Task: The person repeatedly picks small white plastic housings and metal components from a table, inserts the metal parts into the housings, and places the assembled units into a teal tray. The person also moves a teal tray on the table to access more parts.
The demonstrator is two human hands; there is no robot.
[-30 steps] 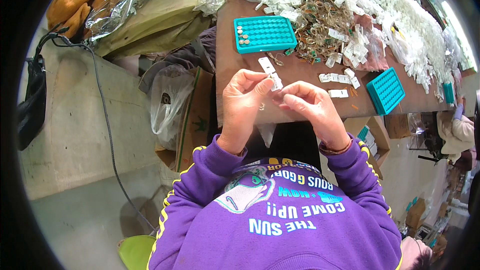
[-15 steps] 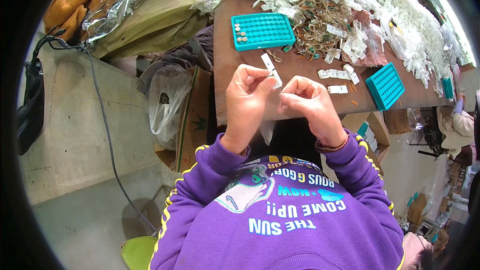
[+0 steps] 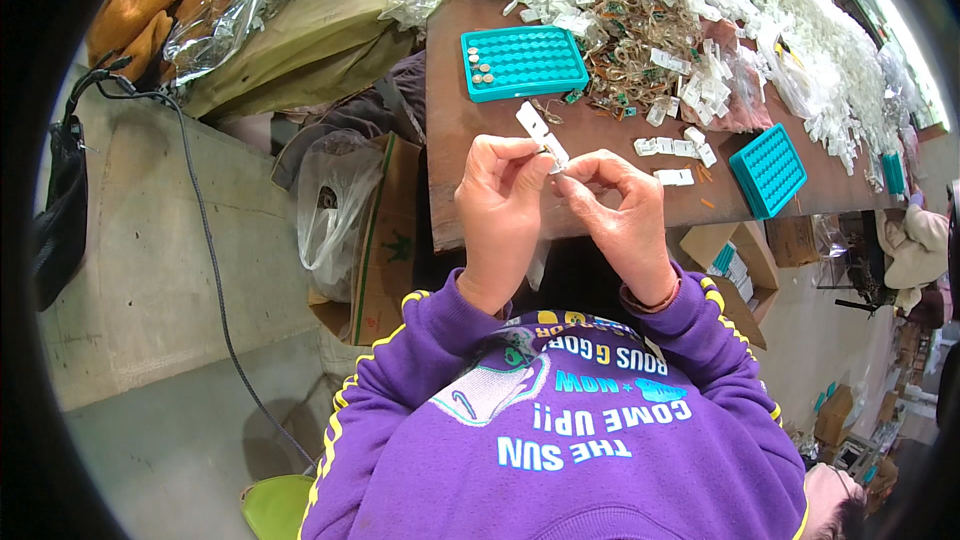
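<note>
A small white plastic casing (image 3: 532,122) sticks up out of my left hand (image 3: 498,215), whose thumb and fingers are pinched on it. My right hand (image 3: 622,215) is closed in a pinch at the casing's lower end, with its fingertips against it. Whether those fingertips also hold some tiny part cannot be seen. Just beyond my hands lies a teal compartment tray (image 3: 540,68) with several round silver button cells (image 3: 476,68) at its left end. To the right of my hands, several white casings (image 3: 673,147) lie on the brown table (image 3: 470,155).
A tangle of thin wires with small green boards (image 3: 640,35) covers the table behind the casings. Beyond it spreads a large heap of white pieces (image 3: 800,50). Another teal tray (image 3: 768,172) sits at the table's right edge. Cardboard boxes (image 3: 385,240) stand below on the left and right.
My right hand has moved left and slightly up, closing the gap to the casing's lower end. My left hand still pinches the casing, which has shifted a little.
</note>
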